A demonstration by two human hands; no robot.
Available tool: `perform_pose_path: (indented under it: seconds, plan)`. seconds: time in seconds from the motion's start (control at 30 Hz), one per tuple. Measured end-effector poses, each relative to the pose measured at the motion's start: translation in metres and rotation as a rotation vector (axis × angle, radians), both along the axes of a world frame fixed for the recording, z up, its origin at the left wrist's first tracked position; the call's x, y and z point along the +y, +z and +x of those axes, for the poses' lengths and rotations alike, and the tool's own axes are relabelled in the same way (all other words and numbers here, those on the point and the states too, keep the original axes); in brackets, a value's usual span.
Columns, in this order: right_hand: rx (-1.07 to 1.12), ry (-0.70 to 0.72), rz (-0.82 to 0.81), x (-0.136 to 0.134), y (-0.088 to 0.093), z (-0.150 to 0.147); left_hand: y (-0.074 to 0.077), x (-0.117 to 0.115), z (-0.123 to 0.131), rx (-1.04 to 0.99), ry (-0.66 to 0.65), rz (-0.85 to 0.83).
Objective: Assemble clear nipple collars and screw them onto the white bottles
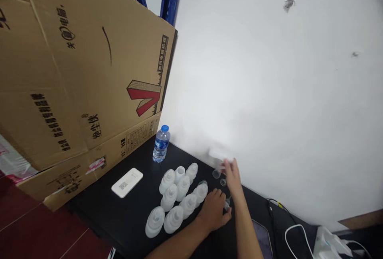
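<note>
Several frosted white plastic bottles [169,197] stand in loose rows on a black tabletop [95,207]. My left hand [213,211] rests just right of the bottles, its fingers curled around a small transparent piece [227,205]. My right hand [231,175] is raised near the wall, blurred by motion. Its fingertips are at a blurred white object [220,154], and I cannot tell whether they grip it. Two small transparent rings [220,177] lie just below those fingers.
A water bottle with a blue cap [161,144] and a white rectangular box [127,182] stand on the table. A large cardboard sheet [80,63] leans at the left, and a white wall [269,91] runs behind. A phone [262,239] and white cables [299,243] lie at the lower right.
</note>
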State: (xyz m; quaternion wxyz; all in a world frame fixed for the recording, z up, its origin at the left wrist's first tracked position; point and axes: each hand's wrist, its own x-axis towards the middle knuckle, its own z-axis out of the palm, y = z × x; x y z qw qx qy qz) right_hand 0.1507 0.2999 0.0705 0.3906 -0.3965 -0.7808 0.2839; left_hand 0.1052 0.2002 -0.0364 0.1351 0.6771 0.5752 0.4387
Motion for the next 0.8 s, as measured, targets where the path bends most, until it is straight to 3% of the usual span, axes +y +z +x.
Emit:
perform_pose_path:
  seconds: [0.03, 0.13, 0.27, 0.4, 0.6, 0.8]
  plan:
    - [0.118, -0.045, -0.03, -0.005, -0.003, 0.017, 0.002, -0.001, 0.0, 0.019, 0.003, -0.007]
    - [0.79, -0.107, -0.302, -0.019, -0.018, 0.061, 0.009, -0.005, -0.002, -0.013, 0.006, 0.009]
    - [1.116, -0.192, -0.373, -0.032, -0.04, 0.094, 0.012, -0.007, -0.006, -0.285, 0.029, 0.033]
    - [1.178, -0.278, -0.378, -0.034, -0.053, 0.103, 0.012, -0.001, -0.007, -0.625, 0.052, -0.019]
    - [1.077, -0.214, -0.539, -0.045, -0.058, 0.099, 0.01, 0.006, -0.005, -1.139, -0.039, -0.152]
    - [0.828, -0.076, -0.671, -0.053, -0.06, 0.096, 0.001, 0.012, -0.009, -1.359, -0.061, -0.23]
